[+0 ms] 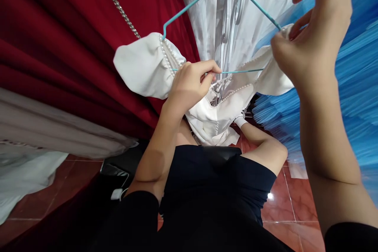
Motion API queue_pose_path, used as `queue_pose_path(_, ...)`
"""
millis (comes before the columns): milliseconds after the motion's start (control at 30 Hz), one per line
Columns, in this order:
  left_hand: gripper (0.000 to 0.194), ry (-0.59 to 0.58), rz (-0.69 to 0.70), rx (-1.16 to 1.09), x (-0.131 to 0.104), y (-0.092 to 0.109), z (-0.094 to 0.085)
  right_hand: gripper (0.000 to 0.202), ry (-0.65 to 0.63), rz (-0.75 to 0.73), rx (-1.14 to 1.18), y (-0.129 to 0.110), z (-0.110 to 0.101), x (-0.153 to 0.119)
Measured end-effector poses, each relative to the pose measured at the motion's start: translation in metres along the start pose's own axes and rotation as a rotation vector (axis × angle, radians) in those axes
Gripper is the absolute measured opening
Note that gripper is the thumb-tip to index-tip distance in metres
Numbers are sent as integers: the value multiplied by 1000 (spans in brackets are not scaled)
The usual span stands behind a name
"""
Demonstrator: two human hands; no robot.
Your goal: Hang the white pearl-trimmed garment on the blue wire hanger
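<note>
A white dress (pixel 144 67) with puffed sleeves and pearl beading along its neckline hangs on a light-blue wire hanger (pixel 196 3). My left hand (pixel 191 82) is closed around the hanger's lower bar, near its middle. At the hanger's right end, my right hand (pixel 315 35) pinches the edge of the right sleeve (pixel 276 75) between thumb and index finger, its other fingers loosely curled. The left sleeve sits over the hanger's left end. Below my left hand, the bodice (pixel 220 114) drapes down towards my lap, and its lower part is partly hidden.
Red fabric (pixel 88 47) and a hanging silvery chain (pixel 118 4) are on the left. White fabric (pixel 201 15) and metal rods stand behind the hanger. Blue ruffled fabric (pixel 354 98) fills the right. A white plug (pixel 117 194) with a cable lies at lower left. Red tiles (pixel 295 197) cover the floor.
</note>
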State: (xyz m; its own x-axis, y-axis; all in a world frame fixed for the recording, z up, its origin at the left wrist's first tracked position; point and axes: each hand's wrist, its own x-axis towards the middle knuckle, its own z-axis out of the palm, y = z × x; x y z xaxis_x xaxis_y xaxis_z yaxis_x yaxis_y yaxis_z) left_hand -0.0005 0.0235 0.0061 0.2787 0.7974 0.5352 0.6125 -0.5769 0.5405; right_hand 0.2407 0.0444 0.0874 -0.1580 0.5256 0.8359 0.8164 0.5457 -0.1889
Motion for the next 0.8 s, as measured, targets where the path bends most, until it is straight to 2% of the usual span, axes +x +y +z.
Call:
queue_pose_path(133,23,39,7,83,1,-5,4,32,-21,-158,111,-32,12,-15)
queue_pose_path(167,22,46,9,95,2,-6,4,27,-62,-178,127,-37,17,-22)
queue_pose_path(233,21,56,14,102,2,-7,5,18,-222,-167,134,-43,31,-38)
queue_pose_path(300,21,60,26,93,2,-8,6,24,-369,-105,97,-39,51,-56)
queue_pose_path(333,21,56,40,86,1,-9,7,31,-400,-69,73,-35,62,-64)
queue_pose_path(367,22,49,61,78,0,-9,8,36,-396,-37,43,-31,73,-71)
queue_pose_path(467,23,56,140,68,-6,-10,11,42,-256,38,-11,-21,97,-86)
queue_pose_path(500,24,102,152,83,-8,-11,11,43,-205,56,-9,-21,102,-89)
queue_pose_path(567,23,278,137,158,-14,-16,7,44,-129,84,8,-25,107,-92)
queue_pose_path(633,23,477,91,282,-18,-25,-2,44,-82,105,26,-32,110,-93)
queue_pose_path(700,33,589,46,379,-18,-38,-15,44,-58,109,39,-37,111,-94)
queue_pose_path(800,37,558,7,352,-11,-53,-37,44,-44,103,42,-39,112,-93)
